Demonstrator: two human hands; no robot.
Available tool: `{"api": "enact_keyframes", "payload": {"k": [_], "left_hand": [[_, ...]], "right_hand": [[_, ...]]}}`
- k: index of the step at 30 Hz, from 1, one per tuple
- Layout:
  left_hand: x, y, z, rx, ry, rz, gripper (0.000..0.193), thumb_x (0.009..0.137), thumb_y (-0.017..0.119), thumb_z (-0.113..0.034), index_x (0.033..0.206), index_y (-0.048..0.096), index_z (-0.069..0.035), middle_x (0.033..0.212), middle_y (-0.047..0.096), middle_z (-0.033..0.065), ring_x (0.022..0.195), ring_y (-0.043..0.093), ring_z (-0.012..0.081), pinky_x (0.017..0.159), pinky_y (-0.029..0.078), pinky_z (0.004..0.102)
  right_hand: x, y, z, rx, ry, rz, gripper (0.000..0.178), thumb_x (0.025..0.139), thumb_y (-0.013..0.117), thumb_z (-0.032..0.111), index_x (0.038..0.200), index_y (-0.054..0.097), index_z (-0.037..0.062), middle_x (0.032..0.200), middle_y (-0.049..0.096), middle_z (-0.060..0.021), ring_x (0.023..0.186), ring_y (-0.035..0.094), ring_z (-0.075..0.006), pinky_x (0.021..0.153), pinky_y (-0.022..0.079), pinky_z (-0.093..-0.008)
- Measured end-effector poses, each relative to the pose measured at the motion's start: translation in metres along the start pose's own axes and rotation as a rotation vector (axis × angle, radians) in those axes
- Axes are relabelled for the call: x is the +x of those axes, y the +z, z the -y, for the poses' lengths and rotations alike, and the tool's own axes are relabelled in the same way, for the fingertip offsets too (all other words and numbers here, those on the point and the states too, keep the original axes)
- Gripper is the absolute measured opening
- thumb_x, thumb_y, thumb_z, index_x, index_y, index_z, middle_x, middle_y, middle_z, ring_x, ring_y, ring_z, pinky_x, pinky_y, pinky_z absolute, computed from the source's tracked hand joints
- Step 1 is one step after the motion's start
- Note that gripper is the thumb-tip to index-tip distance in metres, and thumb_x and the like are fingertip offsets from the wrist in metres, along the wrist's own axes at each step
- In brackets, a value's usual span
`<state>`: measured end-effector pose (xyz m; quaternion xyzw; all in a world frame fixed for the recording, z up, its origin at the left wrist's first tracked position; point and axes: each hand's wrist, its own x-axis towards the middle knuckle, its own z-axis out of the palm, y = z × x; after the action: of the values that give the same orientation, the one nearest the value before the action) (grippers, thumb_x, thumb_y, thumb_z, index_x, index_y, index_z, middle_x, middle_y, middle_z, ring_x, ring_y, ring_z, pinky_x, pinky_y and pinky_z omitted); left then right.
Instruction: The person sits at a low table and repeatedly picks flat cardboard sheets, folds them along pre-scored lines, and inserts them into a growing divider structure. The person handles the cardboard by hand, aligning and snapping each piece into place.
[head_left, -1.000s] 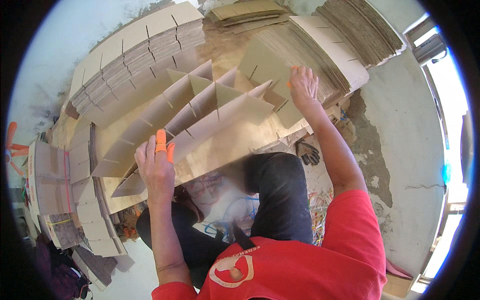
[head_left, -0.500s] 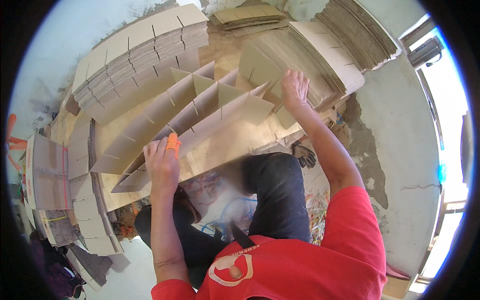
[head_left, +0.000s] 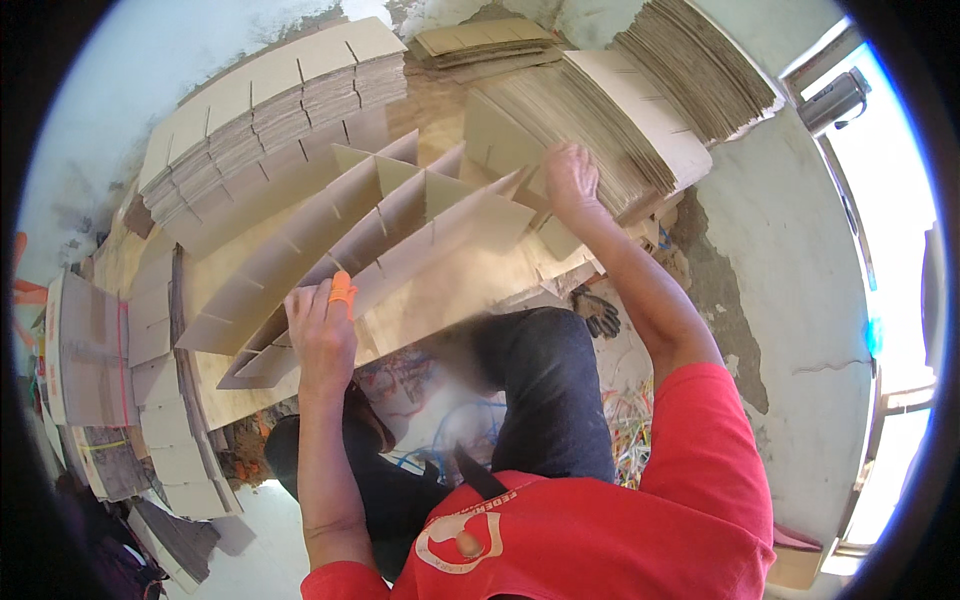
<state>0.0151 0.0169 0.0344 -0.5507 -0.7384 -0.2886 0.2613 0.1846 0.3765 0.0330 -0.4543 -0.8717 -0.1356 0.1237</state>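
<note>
cardboard grid (head_left: 420,255) is stood on table (head_left: 425,308), partly interlocked; slotting judged in hand. left hand (head_left: 322,318) is placed at its near left edge, right hand (head_left: 574,186), fingers curled, by right stack (head_left: 640,112); either grip can't be told. slot alignment judged needed next.

From afar I am viewing interlocked tan cardboard strips (head_left: 405,251) looking smooth and matt, a flat pale wooden tabletop (head_left: 432,302) looking smooth, a slotted tan cardboard stack (head_left: 280,118) baring rough edges, and a matt red short-sleeved cloth shirt (head_left: 590,525).
</note>
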Motion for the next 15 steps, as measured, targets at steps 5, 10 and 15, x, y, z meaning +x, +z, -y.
{"api": "enact_keyframes", "payload": {"k": [5, 10, 15], "left_hand": [[-0.002, -0.001, 0.005, -0.115, -0.014, -0.009, 0.021, 0.075, 0.069, 0.000, 0.096, 0.065, 0.000, 0.087, 0.063, 0.0081, 0.078, 0.056, 0.0242, 0.074, 0.045, 0.0384], [0.004, -0.010, 0.005, -0.252, -0.068, 0.025, 0.017, 0.074, 0.070, 0.000, 0.090, 0.065, -0.002, 0.080, 0.064, 0.0070, 0.072, 0.058, 0.0246, 0.066, 0.047, 0.0360], [-0.002, -0.008, 0.009, -0.237, -0.210, 0.087, 0.015, 0.073, 0.076, -0.006, 0.084, 0.066, -0.004, 0.076, 0.065, 0.0087, 0.069, 0.059, 0.0263, 0.061, 0.048, 0.0377]], "right_hand": [[0.012, -0.008, -0.028, 0.238, 0.012, 0.116, 0.033, 0.075, 0.077, 0.021, 0.101, 0.065, 0.0053, 0.106, 0.066, -0.0146, 0.104, 0.062, -0.0330, 0.082, 0.052, -0.0441], [0.046, -0.031, -0.096, 0.387, -0.079, -0.380, 0.039, 0.073, 0.081, 0.022, 0.103, 0.066, 0.0029, 0.091, 0.069, -0.0158, 0.082, 0.067, -0.0313, 0.070, 0.053, -0.0415], [0.076, -0.143, -0.115, 1.159, 0.110, 0.039, 0.032, 0.082, 0.076, 0.011, 0.107, 0.064, -0.0048, 0.084, 0.067, -0.0072, 0.070, 0.064, -0.0127, 0.062, 0.054, -0.0281]]}}
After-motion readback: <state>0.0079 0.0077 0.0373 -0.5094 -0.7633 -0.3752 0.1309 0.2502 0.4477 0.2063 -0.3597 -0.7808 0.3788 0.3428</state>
